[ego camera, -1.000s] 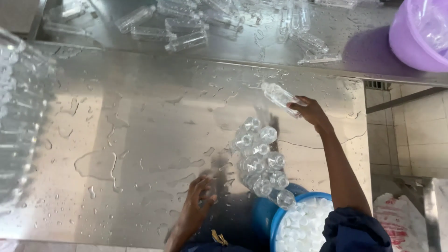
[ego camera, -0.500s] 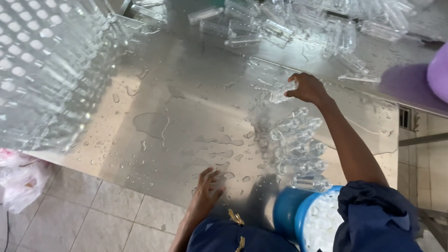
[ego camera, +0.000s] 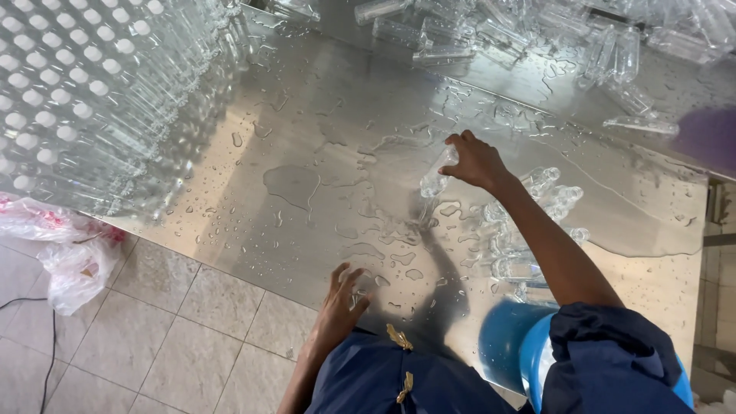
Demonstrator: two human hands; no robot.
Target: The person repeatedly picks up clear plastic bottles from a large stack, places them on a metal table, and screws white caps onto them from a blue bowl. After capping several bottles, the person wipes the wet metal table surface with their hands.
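Observation:
My right hand [ego camera: 477,159] grips a small clear plastic bottle [ego camera: 435,179] and holds it down against the wet steel table [ego camera: 322,115]. To the right of that hand, partly behind my forearm, stands a cluster of several clear bottles [ego camera: 540,203]. My left hand [ego camera: 343,295] rests at the table's near edge with fingers bent, and a small clear object [ego camera: 357,285] sits under its fingertips; whether it grips it I cannot tell.
A large block of upright clear bottles [ego camera: 84,92] fills the table's left side. Loose bottles [ego camera: 498,34] lie along the far edge. A blue bucket [ego camera: 514,349] stands at my right. White plastic bags [ego camera: 65,249] lie on the tiled floor. A purple tub [ego camera: 709,134] is far right.
My right hand has carried the bottle leftward across the table, away from the cluster. The view has shifted right. My left hand stays at the table edge.

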